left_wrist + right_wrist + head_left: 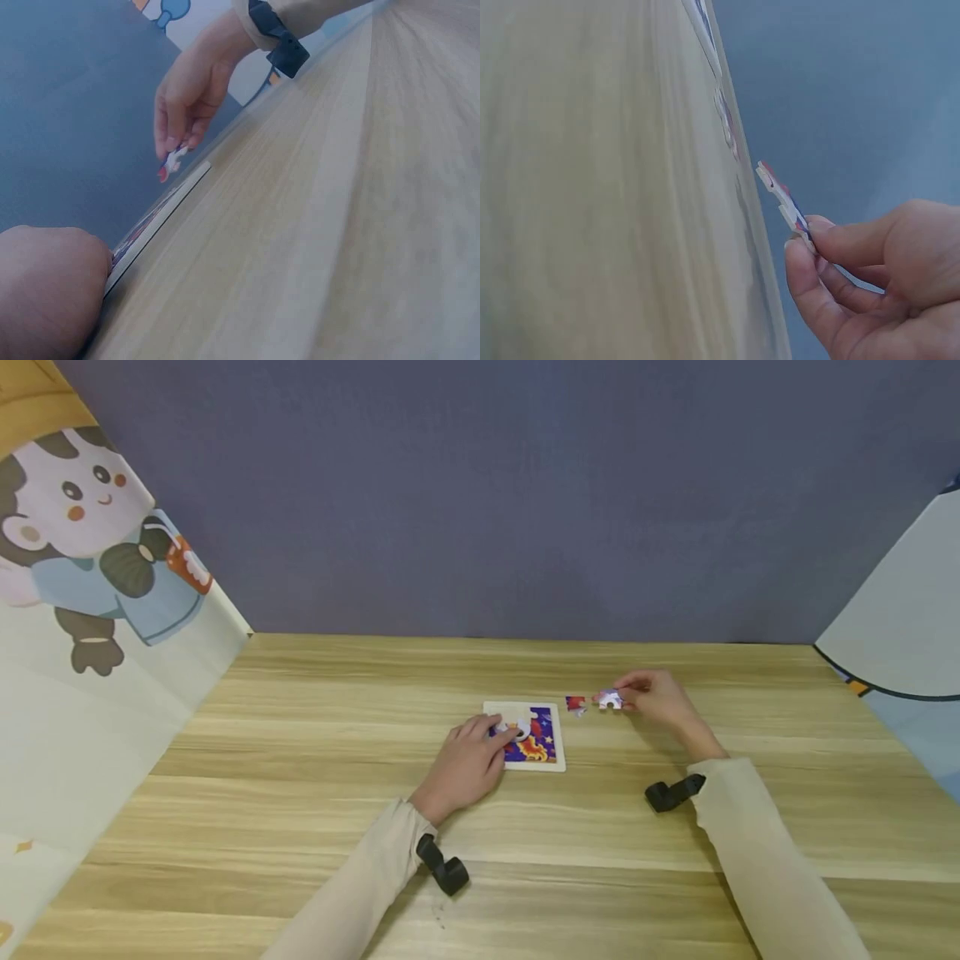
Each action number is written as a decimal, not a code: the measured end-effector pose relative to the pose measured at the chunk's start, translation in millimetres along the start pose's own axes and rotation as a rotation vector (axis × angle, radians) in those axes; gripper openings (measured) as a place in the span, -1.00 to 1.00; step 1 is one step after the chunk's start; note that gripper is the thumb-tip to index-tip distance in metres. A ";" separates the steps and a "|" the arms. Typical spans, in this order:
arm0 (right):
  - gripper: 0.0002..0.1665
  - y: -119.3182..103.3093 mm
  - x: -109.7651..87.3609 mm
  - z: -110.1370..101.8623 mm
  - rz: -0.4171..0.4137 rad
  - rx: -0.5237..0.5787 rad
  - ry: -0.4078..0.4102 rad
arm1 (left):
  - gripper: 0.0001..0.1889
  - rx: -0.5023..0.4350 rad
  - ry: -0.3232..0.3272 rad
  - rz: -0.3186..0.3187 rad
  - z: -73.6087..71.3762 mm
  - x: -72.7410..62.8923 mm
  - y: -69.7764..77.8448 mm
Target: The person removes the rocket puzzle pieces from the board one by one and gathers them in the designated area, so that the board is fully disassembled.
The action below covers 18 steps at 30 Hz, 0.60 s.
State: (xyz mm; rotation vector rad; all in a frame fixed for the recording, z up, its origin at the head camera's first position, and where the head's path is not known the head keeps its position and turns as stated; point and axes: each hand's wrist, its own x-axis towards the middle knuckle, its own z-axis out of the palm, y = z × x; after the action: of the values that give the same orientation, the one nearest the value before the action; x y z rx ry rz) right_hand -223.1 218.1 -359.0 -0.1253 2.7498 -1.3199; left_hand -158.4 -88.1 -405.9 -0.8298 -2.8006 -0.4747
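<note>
Between thumb and fingertips my right hand [657, 697] pinches a jigsaw piece [610, 698], raised off the table in the right wrist view. The piece [781, 196] shows white, red and purple on its printed face. My left hand [467, 766] rests over the left side of a square puzzle board [561, 752], its fingers lying on the picture. Purple, yellow and red pieces [534, 747] fill part of the white-framed board; a pale bare patch shows near its top. A loose red and purple piece [576, 703] lies on the table between the board and my right hand.
The wood-grain table [337, 693] ends at a dark blue-grey panel [525, 510] behind. A cartoon-printed wall [82, 543] stands at the left, another printed panel [900, 610] at the right. Black camera mounts [448, 870] sit on both wrists.
</note>
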 end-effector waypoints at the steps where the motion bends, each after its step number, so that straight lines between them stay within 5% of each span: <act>1: -0.69 1.7 -0.2 -1.1 0.000 0.001 0.001 | -0.57 0.000 0.001 0.001 0.4 0.3 0.1; 18: -0.64 17.9 35.3 -10.0 0.002 -0.006 -0.048 | -0.57 -0.001 0.012 -0.035 5.2 22.5 2.3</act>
State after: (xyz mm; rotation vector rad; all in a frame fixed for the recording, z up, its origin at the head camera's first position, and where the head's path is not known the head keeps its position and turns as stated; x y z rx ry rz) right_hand -259.9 233.0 -368.3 -0.1523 2.7134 -1.2906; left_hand -176.2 -73.2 -404.3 -0.7767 -2.8086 -0.4857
